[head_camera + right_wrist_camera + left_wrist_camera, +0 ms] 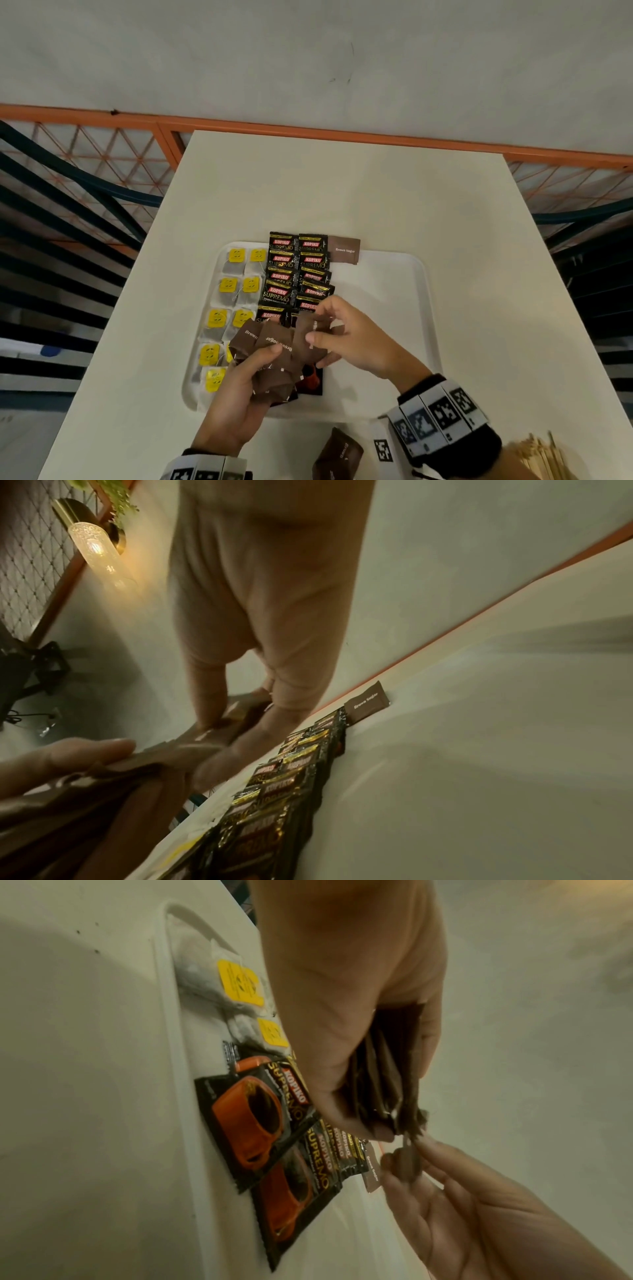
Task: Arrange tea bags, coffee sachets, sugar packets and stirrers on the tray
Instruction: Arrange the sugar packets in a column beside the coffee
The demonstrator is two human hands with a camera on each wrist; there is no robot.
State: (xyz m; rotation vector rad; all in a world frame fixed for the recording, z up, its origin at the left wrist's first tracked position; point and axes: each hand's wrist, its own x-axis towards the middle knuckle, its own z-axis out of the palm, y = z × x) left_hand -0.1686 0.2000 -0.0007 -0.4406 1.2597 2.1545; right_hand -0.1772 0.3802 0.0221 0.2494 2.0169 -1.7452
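Black "KOPIKO SUPREMO" coffee sachets [285, 274] on white plastic tray [394, 274] – left hand [236, 401] grips fanned brown paper "Brown Sugar" packets [274, 346], right hand [356, 339] pinches one packet at the fan's rt edge.

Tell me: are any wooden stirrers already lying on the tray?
No: in the head view the stirrers lie on the table off the tray's near right corner; the tray holds only tea bags, coffee sachets and a sugar packet.
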